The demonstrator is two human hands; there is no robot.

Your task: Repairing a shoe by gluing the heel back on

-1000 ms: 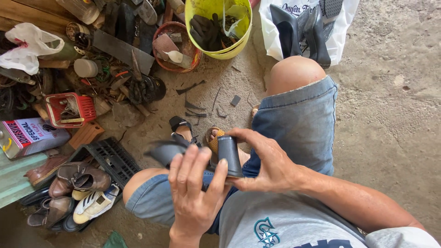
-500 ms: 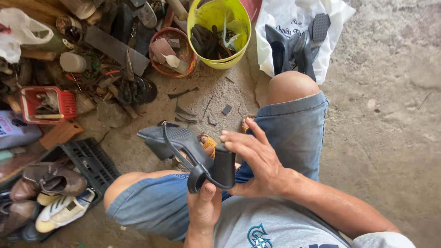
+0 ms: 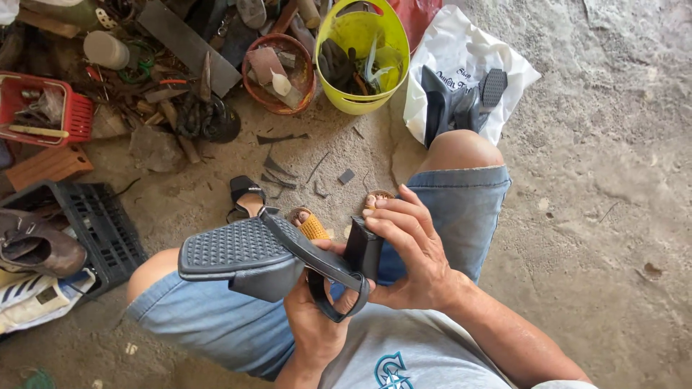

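I hold a black heeled sandal (image 3: 238, 248) over my lap, sole up, its textured sole pointing left. My left hand (image 3: 317, 317) grips it from below at the middle, a loose strap looping over the fingers. My right hand (image 3: 407, 248) wraps around the block heel (image 3: 362, 253) at the sandal's right end. My knees in denim shorts frame the sandal on both sides. Another black sandal (image 3: 245, 194) lies on the concrete floor just beyond, beside a small orange-capped tube (image 3: 311, 225).
A yellow-green bucket (image 3: 364, 101) and a brown bowl (image 3: 254, 90) of tools stand ahead. More black shoes rest on a white bag (image 3: 519, 72). Left are a red basket (image 3: 76, 115), a black crate (image 3: 97, 230), worn shoes (image 3: 36, 248) and scattered scraps.
The sandal has been turned over and laid flatter, sole up and toe pointing left. My right hand stays on the heel, and my left hand has shifted under the middle.
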